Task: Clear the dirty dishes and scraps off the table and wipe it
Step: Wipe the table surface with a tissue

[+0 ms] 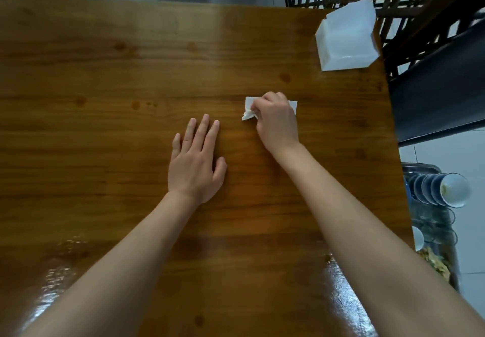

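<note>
The white tissue (248,106) is pinched in the clenched fingers (265,100) of the right hand (277,124) and pressed to the worktop (105,74) right of centre — best swept in overlapping strokes toward the wet near edge — while the left hand (195,163) is laid flat, released, grasping nothing.

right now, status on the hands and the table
Right hand shut on napkin, pressing it to table. Left hand flat, open. Tissue box at far right corner; no dishes on top.
</note>
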A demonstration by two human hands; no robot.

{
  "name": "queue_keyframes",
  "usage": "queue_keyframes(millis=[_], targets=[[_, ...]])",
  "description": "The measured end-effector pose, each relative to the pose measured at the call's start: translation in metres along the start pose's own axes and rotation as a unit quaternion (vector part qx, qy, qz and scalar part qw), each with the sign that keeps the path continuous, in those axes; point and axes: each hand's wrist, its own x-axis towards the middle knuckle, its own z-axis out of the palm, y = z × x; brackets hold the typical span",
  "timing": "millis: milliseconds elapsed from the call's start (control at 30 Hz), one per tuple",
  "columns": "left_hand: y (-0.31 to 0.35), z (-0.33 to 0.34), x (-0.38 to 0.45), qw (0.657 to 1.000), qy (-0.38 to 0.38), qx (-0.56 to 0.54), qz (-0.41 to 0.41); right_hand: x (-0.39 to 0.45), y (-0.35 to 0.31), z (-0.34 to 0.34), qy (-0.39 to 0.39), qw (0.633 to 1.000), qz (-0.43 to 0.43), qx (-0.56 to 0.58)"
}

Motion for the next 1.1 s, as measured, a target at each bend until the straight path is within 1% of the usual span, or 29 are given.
queue_keyframes(millis=[100, 200, 267, 333, 400, 467, 500, 600, 700, 833, 900, 967, 1100], targets=[[0.002, -0.003, -0.001, 1.0, -0.003, -0.004, 0.013, -0.001, 0.0, 0.0, -0.004, 1.0, -0.003, -0.002], [0.005, -0.009, 0.004, 0.999, 0.013, -0.036, 0.026, 0.002, 0.004, -0.005, -0.001, 1.0, -0.001, 0.008], [0.009, -0.015, 0.023, 0.998, 0.034, -0.049, 0.029, 0.014, 0.009, -0.012, 0.009, 1.0, 0.021, 0.014], [0.014, -0.023, 0.048, 0.997, 0.053, -0.061, 0.013, 0.023, 0.011, -0.018, 0.008, 0.999, 0.036, 0.023], [0.017, -0.028, 0.069, 0.996, 0.061, -0.06, 0.004, 0.019, 0.009, -0.021, -0.023, 0.999, 0.021, 0.026], [0.015, -0.029, 0.08, 0.997, 0.055, -0.046, 0.007, 0.002, 0.007, -0.019, -0.077, 0.997, -0.003, 0.007], [0.012, -0.028, 0.082, 0.998, 0.05, -0.038, 0.009, -0.005, 0.008, -0.019, -0.09, 0.996, -0.009, 0.001], [0.004, -0.024, 0.083, 0.999, 0.039, -0.026, 0.019, -0.003, 0.017, -0.02, -0.081, 0.997, 0.004, 0.004], [0.001, -0.019, 0.082, 0.999, 0.032, -0.029, 0.023, 0.011, 0.016, -0.021, -0.081, 0.996, -0.024, -0.036], [0.001, -0.015, 0.082, 0.999, 0.034, -0.023, 0.022, 0.043, 0.014, -0.024, -0.014, 0.997, -0.05, -0.05], [0.001, -0.015, 0.082, 0.999, 0.038, -0.026, 0.025, 0.062, 0.019, -0.023, 0.002, 0.997, -0.037, -0.068], [0.001, -0.015, 0.081, 0.998, 0.037, -0.033, 0.025, 0.074, 0.025, -0.02, -0.002, 0.997, -0.005, -0.073], [0.002, -0.016, 0.081, 0.998, 0.038, -0.039, 0.022, 0.08, 0.032, -0.015, -0.01, 0.998, 0.042, -0.047]])
